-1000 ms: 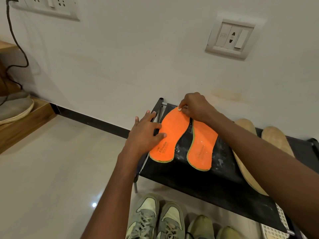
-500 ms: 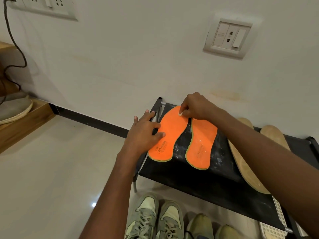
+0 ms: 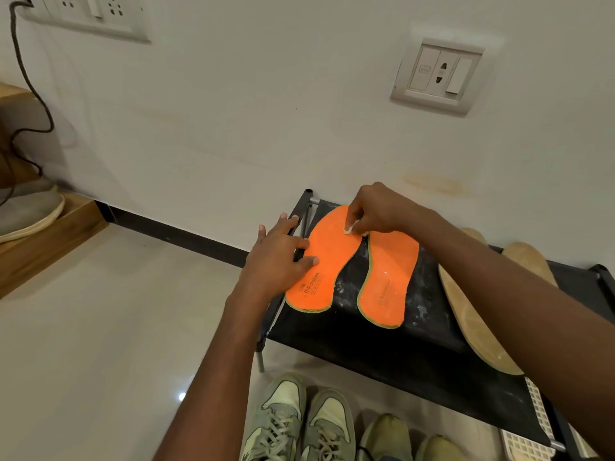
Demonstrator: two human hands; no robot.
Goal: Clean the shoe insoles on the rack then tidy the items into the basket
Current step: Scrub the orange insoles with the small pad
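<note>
We've got the left orange insole [image 3: 327, 261] flat on the black shoe rack [image 3: 392, 354] w/ its long axis running toe-at-wall to heel-toward-us; our right hand [image 3: 376, 209] pinches a small whitish wad [image 3: 349, 228] on the toe end, so the stroke probably pulls back toward the heel. Left hand [image 3: 278, 264] is spread, pressing the insole's outer edge. Heel print reads "AIR cushion"; smaller text illegible.

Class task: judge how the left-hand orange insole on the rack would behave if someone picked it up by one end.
The orange insole looks thin and flat, so it would probably droop and feel light. The left hand lies flat on it while the right hand rubs with a small pad, suggesting it slides easily on the rack.
</note>
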